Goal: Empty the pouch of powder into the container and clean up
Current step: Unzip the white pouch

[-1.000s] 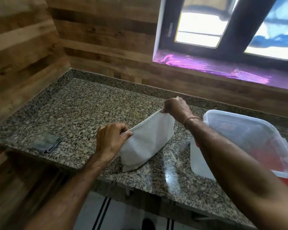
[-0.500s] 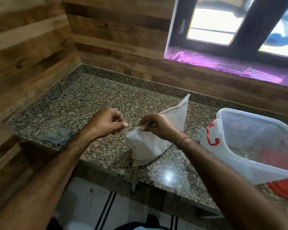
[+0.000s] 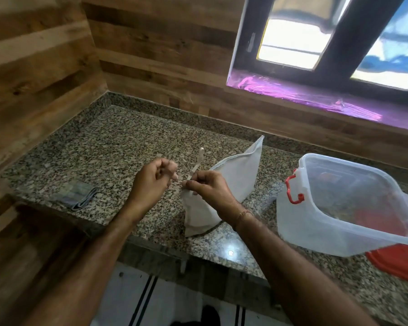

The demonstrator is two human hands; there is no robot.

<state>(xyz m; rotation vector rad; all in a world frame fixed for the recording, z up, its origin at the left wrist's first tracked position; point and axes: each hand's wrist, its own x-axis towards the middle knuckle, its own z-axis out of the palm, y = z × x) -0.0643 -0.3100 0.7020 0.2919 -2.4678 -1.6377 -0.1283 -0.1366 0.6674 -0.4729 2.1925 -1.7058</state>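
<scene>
Head view. White soft pouch (image 3: 236, 182) stood on speckled granite counter (image 3: 127, 142), directly beneath and beyond right hand (image 3: 210, 188), with far corner raised to a point. Near upper corner of pouch pinched between thumb and curled fingertips of right hand. Thin pale strip (image 3: 196, 164) rose from that pinch, tilted away. Left hand (image 3: 152, 181) held just left of right hand, apart from pouch, with fingers curled and blurred; whether anything was pinched there could not be told. Translucent rectangular plastic container (image 3: 304, 228) with red latch (image 3: 293, 191) stood open to the right of right hand, beside pouch. Red lid (image 3: 400, 262) at container's near right corner. Folded grey cloth (image 3: 79, 195) lay well left of left hand.
</scene>
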